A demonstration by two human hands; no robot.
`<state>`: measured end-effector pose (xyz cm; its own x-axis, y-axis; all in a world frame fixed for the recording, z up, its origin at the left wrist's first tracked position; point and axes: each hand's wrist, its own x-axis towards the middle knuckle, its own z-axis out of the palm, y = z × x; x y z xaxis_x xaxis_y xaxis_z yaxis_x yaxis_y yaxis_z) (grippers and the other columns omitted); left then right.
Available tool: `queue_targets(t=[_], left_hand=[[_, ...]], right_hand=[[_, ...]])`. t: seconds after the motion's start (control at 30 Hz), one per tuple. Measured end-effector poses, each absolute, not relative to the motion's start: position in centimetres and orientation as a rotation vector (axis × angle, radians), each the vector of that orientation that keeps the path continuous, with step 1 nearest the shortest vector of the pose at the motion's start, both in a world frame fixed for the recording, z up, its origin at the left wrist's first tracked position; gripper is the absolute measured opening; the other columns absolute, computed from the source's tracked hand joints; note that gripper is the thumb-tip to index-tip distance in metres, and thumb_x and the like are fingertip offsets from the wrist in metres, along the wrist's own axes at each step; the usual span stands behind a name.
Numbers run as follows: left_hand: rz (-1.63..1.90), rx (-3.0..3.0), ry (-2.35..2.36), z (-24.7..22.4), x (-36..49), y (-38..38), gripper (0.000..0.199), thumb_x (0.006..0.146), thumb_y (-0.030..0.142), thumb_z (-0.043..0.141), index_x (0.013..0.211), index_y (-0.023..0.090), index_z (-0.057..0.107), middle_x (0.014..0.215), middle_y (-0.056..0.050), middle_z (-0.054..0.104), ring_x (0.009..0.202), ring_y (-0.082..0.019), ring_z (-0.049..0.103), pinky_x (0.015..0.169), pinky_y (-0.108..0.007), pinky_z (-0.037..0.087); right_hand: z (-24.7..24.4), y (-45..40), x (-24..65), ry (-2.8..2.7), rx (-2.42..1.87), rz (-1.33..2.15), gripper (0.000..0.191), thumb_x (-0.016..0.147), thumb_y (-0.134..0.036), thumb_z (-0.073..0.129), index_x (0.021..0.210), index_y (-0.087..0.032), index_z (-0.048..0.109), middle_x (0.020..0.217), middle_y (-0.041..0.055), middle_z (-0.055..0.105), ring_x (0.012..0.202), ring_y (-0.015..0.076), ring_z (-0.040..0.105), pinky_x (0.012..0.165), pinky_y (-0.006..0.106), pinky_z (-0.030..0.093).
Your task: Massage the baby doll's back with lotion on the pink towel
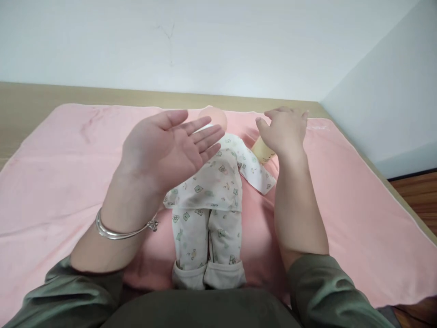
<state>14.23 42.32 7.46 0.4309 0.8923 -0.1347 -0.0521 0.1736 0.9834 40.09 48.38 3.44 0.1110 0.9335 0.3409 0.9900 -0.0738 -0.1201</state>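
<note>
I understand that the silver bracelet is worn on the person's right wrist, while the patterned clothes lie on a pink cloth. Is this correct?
Not quite: the head view shows the silver bracelet on the arm of the left hand, at the left wrist, not the right. The patterned clothes do lie on a pink cloth.

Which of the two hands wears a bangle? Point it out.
The left hand, palm in view, with a silver bangle around its wrist; the right hand shows none.

Printed pyjamas (218, 187) on pink cloth (355, 196) over tan tabletop (27, 107)
</note>
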Motion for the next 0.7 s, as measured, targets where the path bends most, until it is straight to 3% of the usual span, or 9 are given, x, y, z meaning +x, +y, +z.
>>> queue_targets(t=[0.13, 0.33, 0.4, 0.53, 0.7], left_hand=[[0.924, 1.300, 1.058, 8.3, 12.4, 42.1, 0.063, 0.103, 0.045, 0.017, 0.150, 0.021, 0.050, 0.141, -0.008, 0.063, 0.152, -0.035, 0.040, 0.113, -0.062, 0.042], [0.991, 1.331, 1.051, 9.0, 10.6, 40.2, 0.063, 0.104, 0.045, 0.010, 0.155, 0.028, 0.044, 0.144, 0.001, 0.063, 0.152, -0.034, 0.037, 0.114, -0.060, 0.038], [1.014, 1.328, 0.977, 9.1, 10.8, 39.9, 0.061, 0.105, 0.042, 0.012, 0.152, 0.030, 0.048, 0.145, 0.005, 0.062, 0.152, -0.033, 0.037, 0.113, -0.059, 0.040], [1.067, 1.441, 1.232, 9.1, 12.4, 39.8, 0.055, 0.103, 0.031, 0.023, 0.133, 0.024, 0.068, 0.142, -0.001, 0.064, 0.154, -0.037, 0.031, 0.112, -0.064, 0.045], [0.998, 1.407, 1.052, 9.1, 14.3, 39.1, 0.051, 0.106, 0.044, 0.028, 0.130, 0.021, 0.067, 0.149, -0.003, 0.059, 0.158, -0.037, 0.020, 0.123, -0.064, 0.041]], right_hand=[[2.9, 48.7, 40.7, -1.876, -2.021, -0.237, 0.053, 0.102, -0.054, 0.037, 0.120, -0.017, 0.070, 0.135, 0.0196, 0.062, 0.131, 0.0404, 0.048, 0.119, 0.073, 0.021], [2.8, 48.2, 40.3, -1.841, -2.101, -0.262, 0.051, 0.103, -0.051, 0.035, 0.127, -0.019, 0.067, 0.142, 0.0170, 0.058, 0.137, 0.0405, 0.045, 0.119, 0.078, 0.013], [3.3, 47.7, 39.8, -1.848, -2.139, -0.299, 0.050, 0.103, -0.049, 0.035, 0.130, -0.019, 0.064, 0.151, 0.0173, 0.049, 0.145, 0.0430, 0.037, 0.117, 0.082, 0.006], [5.4, 45.2, 37.3, -1.891, -2.120, -0.376, 0.060, 0.103, -0.050, 0.042, 0.152, -0.016, 0.044, 0.170, 0.0192, 0.012, 0.158, 0.0483, 0.000, 0.114, 0.085, -0.004], [7.8, 40.3, 31.6, -2.092, -1.752, -0.103, 0.068, 0.107, -0.053, 0.019, 0.166, -0.020, 0.012, 0.172, 0.0108, 0.006, 0.162, 0.0339, 0.000, 0.126, 0.072, -0.002]])
